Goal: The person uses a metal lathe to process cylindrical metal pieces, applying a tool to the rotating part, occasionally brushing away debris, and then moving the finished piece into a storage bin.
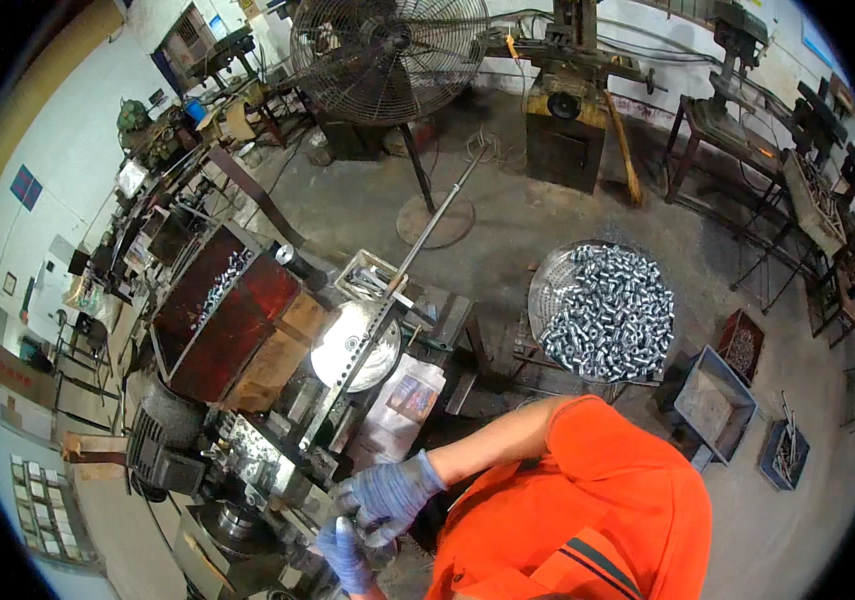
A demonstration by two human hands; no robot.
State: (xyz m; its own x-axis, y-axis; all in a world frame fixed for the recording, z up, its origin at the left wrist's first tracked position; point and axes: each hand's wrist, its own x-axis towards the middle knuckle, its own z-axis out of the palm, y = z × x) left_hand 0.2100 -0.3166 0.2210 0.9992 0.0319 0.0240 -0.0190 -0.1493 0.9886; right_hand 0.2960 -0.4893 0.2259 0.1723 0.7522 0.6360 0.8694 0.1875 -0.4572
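Both my hands wear grey-blue knit gloves and are close together at the near end of a metal bench machine. My right hand (392, 497) reaches in from the right, its fingers curled down over something beside the machine bed. Just below it, my left hand (346, 556) has its fingers bent and drawn together. What either hand grips is hidden by the gloves. Ahead of them is a greasy metal machine slide (257, 455). A long metal bar (352, 375) slants up and away across a shiny round plate (332, 350). A printed paper sheet (402, 410) lies beside the plate.
A red hopper (217, 320) with small metal parts stands left, above a motor (165, 430). Right, a perforated round tray (552, 285) carries many shiny metal sleeves. Blue bins (712, 405) sit on the floor. A large fan (387, 50) and drill presses (737, 40) stand behind.
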